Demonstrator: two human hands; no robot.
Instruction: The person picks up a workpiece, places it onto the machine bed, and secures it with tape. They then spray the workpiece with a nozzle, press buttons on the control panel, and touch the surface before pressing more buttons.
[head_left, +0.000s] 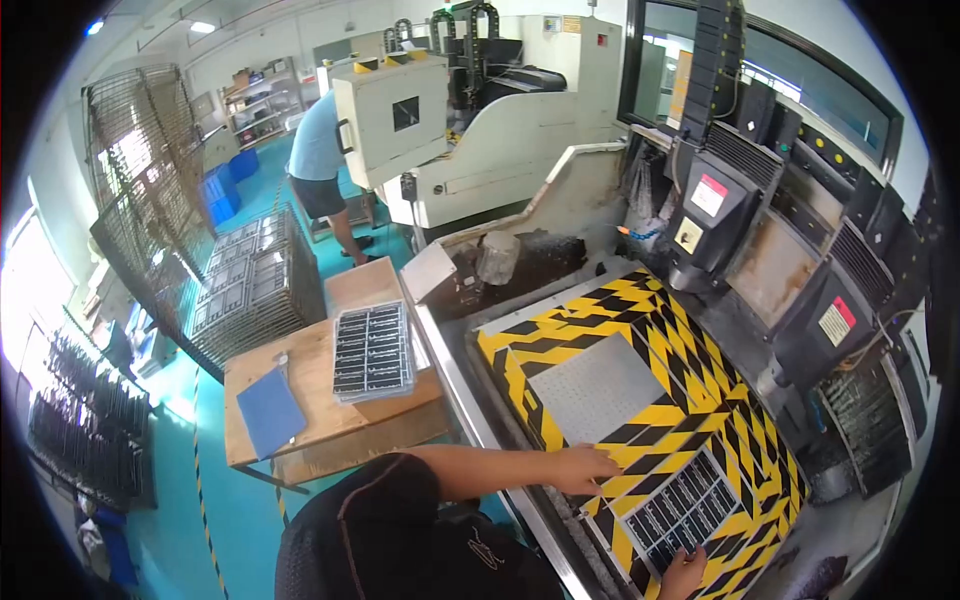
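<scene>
A rectangular panel [690, 507] with rows of black slotted parts lies in a frame of yellow-and-black striped tape on the machine bed [720, 450]. My left hand [583, 470] is stretched over the striped surface just beyond the panel's left corner, fingers extended and holding nothing visible. At the panel's near edge, my right hand [685, 574] touches the black parts with its fingertips, the fingers apart. Farther along the bed, a bare grey perforated plate [598, 387] sits inside its own striped border.
On a wooden table [335, 440] at my left stand a stack of trays of black parts [372, 350] and a blue sheet [271, 413]. Two machine spindle heads [708, 212] hang over the bed. A person [317, 165] stands by another machine. Wire racks [255, 290] line the left.
</scene>
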